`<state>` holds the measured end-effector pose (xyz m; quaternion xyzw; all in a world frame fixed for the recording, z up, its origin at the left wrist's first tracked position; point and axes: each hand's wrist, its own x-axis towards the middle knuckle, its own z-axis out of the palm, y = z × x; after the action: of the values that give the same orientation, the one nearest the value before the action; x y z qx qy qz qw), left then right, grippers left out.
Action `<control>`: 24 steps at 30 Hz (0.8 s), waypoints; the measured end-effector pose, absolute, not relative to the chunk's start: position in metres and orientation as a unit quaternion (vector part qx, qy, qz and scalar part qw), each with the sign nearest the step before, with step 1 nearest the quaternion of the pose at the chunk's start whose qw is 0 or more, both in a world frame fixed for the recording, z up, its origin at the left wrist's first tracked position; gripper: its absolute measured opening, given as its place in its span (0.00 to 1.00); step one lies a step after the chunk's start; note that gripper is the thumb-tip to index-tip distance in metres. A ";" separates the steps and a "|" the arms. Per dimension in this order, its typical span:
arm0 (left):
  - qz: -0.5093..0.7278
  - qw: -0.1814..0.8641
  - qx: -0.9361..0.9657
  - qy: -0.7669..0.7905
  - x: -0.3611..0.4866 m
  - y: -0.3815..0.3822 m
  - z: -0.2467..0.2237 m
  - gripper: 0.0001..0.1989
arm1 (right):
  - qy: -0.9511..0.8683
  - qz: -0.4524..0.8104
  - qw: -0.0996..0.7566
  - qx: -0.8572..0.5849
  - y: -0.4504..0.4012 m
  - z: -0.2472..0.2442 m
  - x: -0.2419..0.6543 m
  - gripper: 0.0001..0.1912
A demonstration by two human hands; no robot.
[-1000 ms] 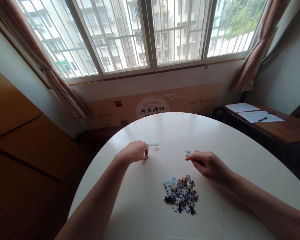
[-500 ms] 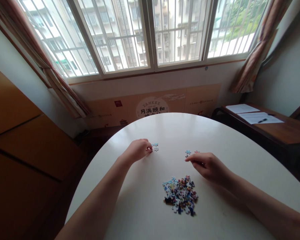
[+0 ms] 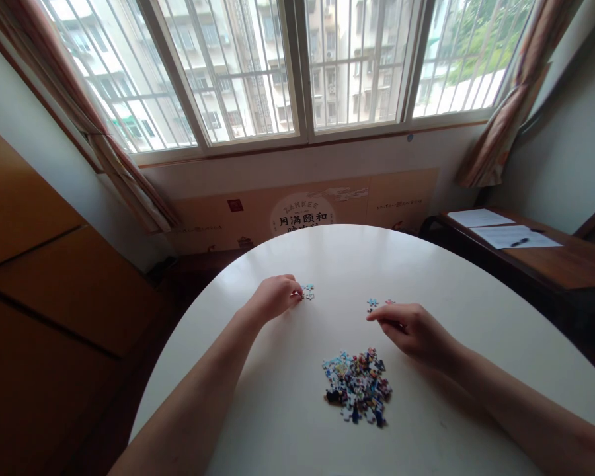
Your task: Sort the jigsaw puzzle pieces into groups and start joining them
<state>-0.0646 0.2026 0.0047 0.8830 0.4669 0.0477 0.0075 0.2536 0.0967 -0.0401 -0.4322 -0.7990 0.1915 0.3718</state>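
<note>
On the white round table (image 3: 277,410), my left hand (image 3: 276,297) is pinched closed on a jigsaw puzzle piece (image 3: 302,297), mostly hidden by the fingers. Right beside it lie light blue and white jigsaw pieces (image 3: 310,291) grouped closely together. My right hand (image 3: 411,328) has its fingers drawn together, the tips down at the table; what they hold, if anything, is hidden. Just past those fingertips sit a blue jigsaw piece (image 3: 372,302) and a pinkish piece (image 3: 390,302). Nearer to me is a heap of mixed jigsaw pieces (image 3: 357,387), touched by neither hand.
A brown side table (image 3: 575,268) at the right bears papers (image 3: 496,231) and a pen (image 3: 520,241). Behind the round table stand a printed panel (image 3: 352,211) and a barred window (image 3: 302,79). An orange-brown cabinet (image 3: 39,284) is at the left.
My left fingers have shifted very slightly at the grouped pieces. My right hand and the heap look unchanged.
</note>
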 end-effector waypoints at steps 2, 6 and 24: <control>0.048 0.008 0.884 0.464 -0.065 0.203 0.005 0.08 | -0.800 0.191 0.373 -0.429 0.097 -0.040 0.254 0.14; 0.049 0.008 0.886 0.460 -0.064 0.203 0.010 0.09 | -0.802 0.186 0.380 -0.422 0.098 -0.040 0.254 0.14; -0.069 0.026 0.912 0.404 -0.002 0.161 0.001 0.24 | -0.879 0.201 0.194 -0.386 0.089 -0.014 0.252 0.21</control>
<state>-0.0022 0.1606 0.0009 0.9117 0.4041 -0.0694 0.0260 0.2524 0.0888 -0.0145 -0.3857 -0.8794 0.2009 0.1938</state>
